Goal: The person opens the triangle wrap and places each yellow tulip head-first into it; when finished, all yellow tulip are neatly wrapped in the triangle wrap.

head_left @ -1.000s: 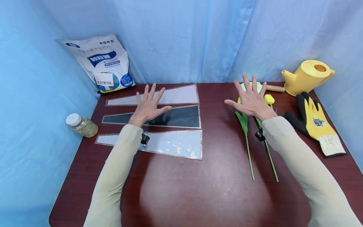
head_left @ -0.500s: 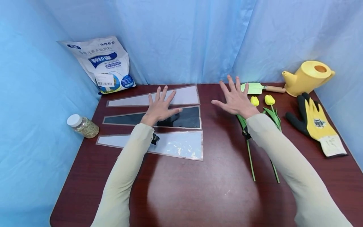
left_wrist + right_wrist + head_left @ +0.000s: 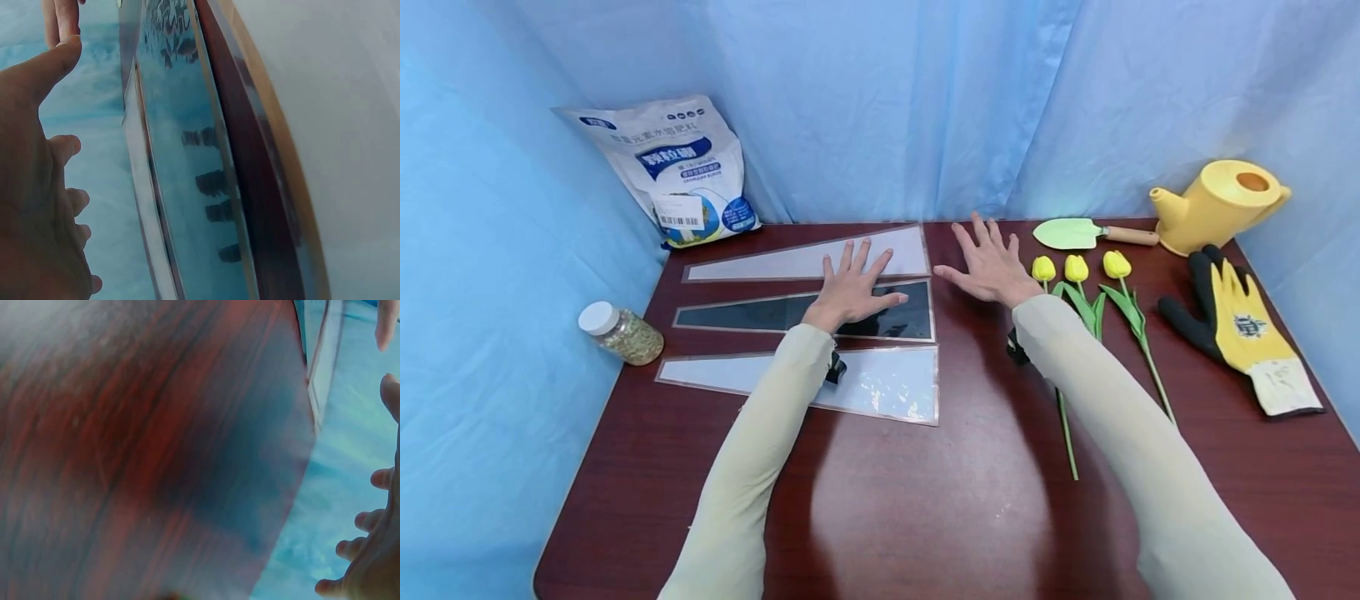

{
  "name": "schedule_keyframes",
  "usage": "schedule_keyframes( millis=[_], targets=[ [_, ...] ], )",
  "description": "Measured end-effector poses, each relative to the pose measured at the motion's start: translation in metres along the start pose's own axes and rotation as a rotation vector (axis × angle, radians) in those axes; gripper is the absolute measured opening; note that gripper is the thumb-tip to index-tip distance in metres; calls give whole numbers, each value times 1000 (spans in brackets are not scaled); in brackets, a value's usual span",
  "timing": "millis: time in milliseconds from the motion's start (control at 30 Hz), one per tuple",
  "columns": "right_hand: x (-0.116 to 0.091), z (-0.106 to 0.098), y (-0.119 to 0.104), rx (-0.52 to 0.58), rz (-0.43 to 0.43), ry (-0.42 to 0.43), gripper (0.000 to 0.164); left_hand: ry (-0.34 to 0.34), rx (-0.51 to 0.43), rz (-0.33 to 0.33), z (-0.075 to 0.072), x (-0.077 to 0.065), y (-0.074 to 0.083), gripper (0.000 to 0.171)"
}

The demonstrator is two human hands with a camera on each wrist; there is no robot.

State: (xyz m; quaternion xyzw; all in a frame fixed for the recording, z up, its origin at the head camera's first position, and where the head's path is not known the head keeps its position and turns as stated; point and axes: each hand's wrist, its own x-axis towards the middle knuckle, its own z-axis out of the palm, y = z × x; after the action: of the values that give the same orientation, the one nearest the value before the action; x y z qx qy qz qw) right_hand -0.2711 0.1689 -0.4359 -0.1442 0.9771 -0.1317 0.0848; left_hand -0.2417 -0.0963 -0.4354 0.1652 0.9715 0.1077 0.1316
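My left hand (image 3: 852,292) is held over the dark laminated strip (image 3: 737,313), its fingers spread and nothing in them. Its fingertips overlap the far white strip (image 3: 790,260) in the head view. A nearer white strip (image 3: 880,387) lies in front, partly under the left sleeve. Spread in the same way, my right hand (image 3: 992,268) hovers over the bare wood right of the strips. In the left wrist view the dark strip's glossy face (image 3: 187,125) reflects the fingers. Three yellow tulips (image 3: 1077,268) lie to the right, some stems hidden by the right sleeve.
At the back right are a green-bladed trowel (image 3: 1067,234), a yellow watering can (image 3: 1217,208) and a yellow-and-black glove (image 3: 1243,329). A white fertilizer bag (image 3: 670,171) stands at the back left, near a white-capped jar (image 3: 625,333). Blue curtains (image 3: 865,100) border the table (image 3: 925,508).
Both hands have moved toward each other, the left to the right and the right to the left, fingers still spread. The trowel and tulip heads have come out from behind the right hand.
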Motion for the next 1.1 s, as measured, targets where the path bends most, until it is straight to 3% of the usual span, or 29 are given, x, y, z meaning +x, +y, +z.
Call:
schedule_keyframes(
  millis=[567, 1100],
  targets=[
    [18, 23, -1, 75, 77, -95, 89, -92, 28, 24, 13, 14, 17, 87],
    [29, 31, -7, 35, 158, -86, 81, -170, -5, 22, 21, 22, 22, 84]
  ],
)
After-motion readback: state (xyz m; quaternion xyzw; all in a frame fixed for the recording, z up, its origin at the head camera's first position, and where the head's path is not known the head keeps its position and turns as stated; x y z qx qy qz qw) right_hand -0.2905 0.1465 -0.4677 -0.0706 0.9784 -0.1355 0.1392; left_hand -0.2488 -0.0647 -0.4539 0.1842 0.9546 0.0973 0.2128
